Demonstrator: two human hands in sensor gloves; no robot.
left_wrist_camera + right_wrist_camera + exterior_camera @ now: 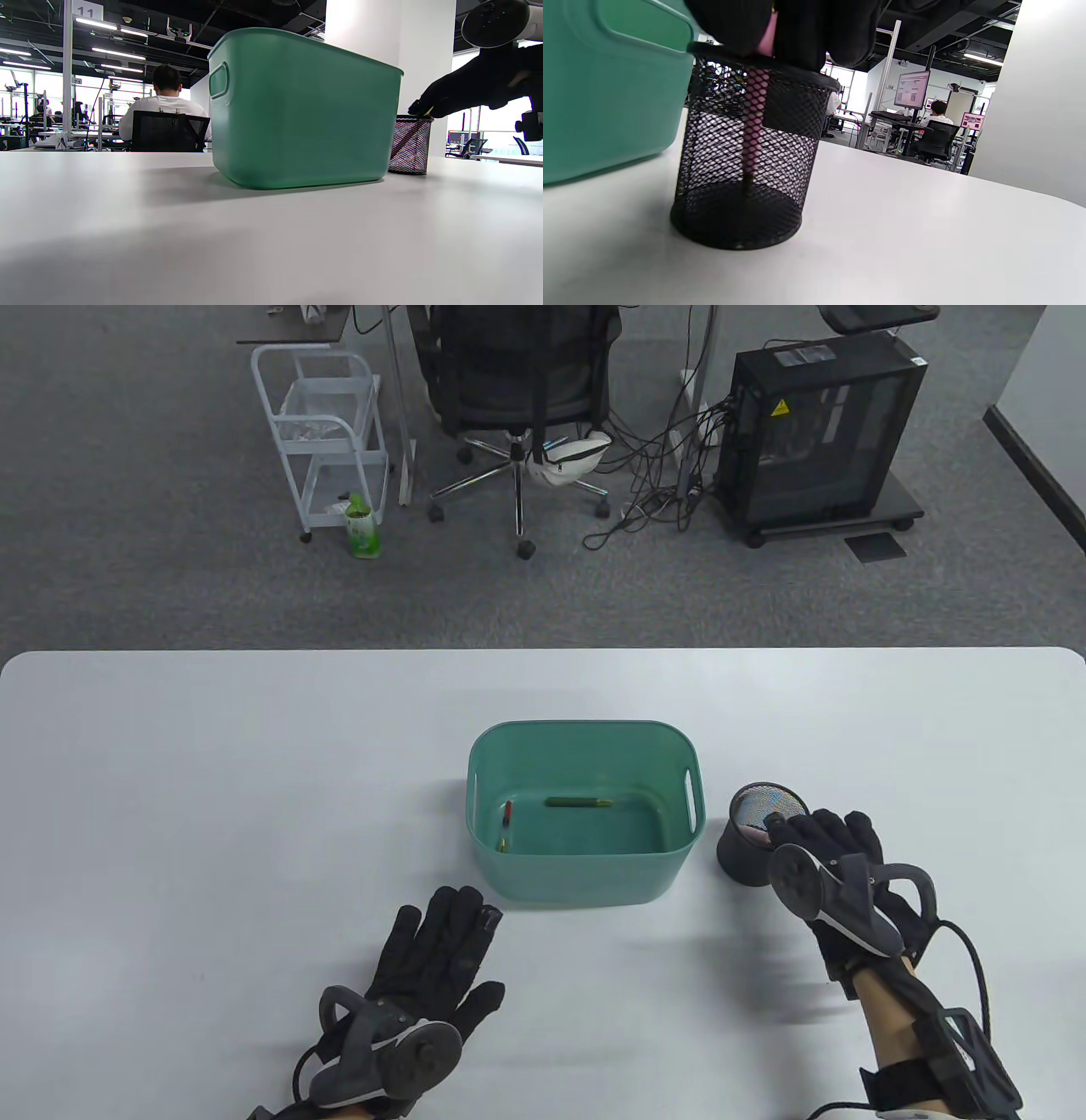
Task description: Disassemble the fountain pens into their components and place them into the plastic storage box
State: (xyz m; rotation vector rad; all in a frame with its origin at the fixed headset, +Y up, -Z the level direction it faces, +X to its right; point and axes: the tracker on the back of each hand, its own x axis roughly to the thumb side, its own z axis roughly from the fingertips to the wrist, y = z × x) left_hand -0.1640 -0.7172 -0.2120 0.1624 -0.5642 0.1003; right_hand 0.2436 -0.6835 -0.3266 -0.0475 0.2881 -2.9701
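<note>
A green plastic storage box stands mid-table. On its floor lie a dark green pen part, a red part and a small yellowish piece. Right of the box is a black mesh pen cup. My right hand reaches over the cup's rim. In the right wrist view its fingertips pinch the top of a pink pen standing in the cup. My left hand lies flat on the table near the box's front left corner, holding nothing.
The white table spreads wide on both sides of the box. From the left wrist view the box stands close ahead, with the cup and my right hand behind it. An office chair and a computer tower stand beyond the far edge.
</note>
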